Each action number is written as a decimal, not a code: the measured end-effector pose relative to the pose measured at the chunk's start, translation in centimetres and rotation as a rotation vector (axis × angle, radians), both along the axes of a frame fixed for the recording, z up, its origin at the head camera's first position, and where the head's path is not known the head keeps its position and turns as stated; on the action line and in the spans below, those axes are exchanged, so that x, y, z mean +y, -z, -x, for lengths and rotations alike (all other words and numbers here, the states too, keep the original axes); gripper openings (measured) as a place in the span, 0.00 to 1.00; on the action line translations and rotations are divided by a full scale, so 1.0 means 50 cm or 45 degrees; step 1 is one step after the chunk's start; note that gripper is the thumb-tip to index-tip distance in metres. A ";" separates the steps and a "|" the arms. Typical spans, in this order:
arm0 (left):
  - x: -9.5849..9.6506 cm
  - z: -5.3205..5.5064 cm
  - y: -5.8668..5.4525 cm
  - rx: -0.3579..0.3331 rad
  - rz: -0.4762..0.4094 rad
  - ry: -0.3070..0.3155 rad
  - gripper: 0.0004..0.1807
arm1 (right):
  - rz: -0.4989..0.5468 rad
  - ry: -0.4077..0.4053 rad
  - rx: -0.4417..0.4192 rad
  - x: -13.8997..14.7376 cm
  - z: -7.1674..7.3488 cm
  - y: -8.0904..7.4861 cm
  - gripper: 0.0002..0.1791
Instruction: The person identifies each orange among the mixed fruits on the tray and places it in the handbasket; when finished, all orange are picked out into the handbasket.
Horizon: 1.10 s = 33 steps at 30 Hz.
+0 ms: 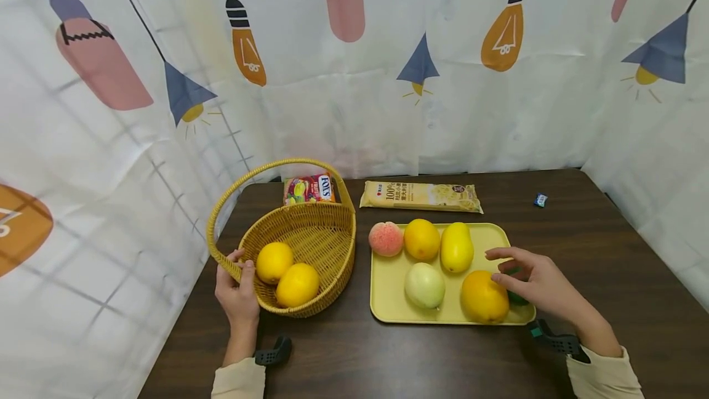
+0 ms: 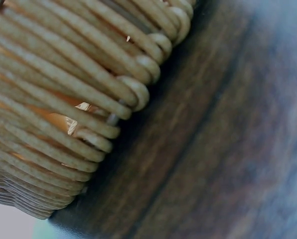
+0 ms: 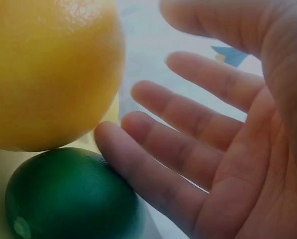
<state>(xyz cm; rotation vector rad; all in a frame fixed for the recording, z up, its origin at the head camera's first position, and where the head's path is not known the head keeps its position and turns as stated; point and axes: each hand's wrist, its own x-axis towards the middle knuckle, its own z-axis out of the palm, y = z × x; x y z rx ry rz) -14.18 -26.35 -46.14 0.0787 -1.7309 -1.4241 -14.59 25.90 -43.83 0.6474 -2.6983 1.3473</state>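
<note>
At the left, a yellow wicker basket [image 1: 332,263] with a tall hoop handle holds two yellow-orange fruits [image 1: 298,284]. My left hand [image 1: 239,294] grips its left side where the handle meets the rim; the left wrist view shows only the basket's weave [image 2: 54,99] close up. My right hand [image 1: 534,279] is over the right end of a pale yellow tray [image 1: 390,306], fingers spread and relaxed. Beside it are a large orange-yellow fruit [image 1: 484,297] and a dark green fruit [image 3: 74,194], mostly hidden by the hand in the head view. The little finger is close to the green fruit.
Also on the tray sit a peach [image 1: 386,239], an orange [image 1: 422,239], a long yellow fruit [image 1: 456,247] and a pale green round fruit [image 1: 424,286]. Behind lie a noodle packet [image 1: 421,196], a FOX'S candy bag [image 1: 310,189] and a small blue wrapper [image 1: 540,200].
</note>
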 end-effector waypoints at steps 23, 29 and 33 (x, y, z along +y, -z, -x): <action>0.000 0.002 0.004 -0.014 0.020 -0.034 0.16 | -0.149 -0.422 0.004 -0.010 -0.003 0.007 0.41; 0.001 0.001 0.004 -0.013 0.021 -0.043 0.16 | -0.241 -0.392 -0.004 -0.015 -0.001 0.014 0.42; 0.001 0.002 0.005 -0.001 0.021 -0.044 0.15 | -0.282 -0.369 -0.022 -0.021 0.003 0.020 0.44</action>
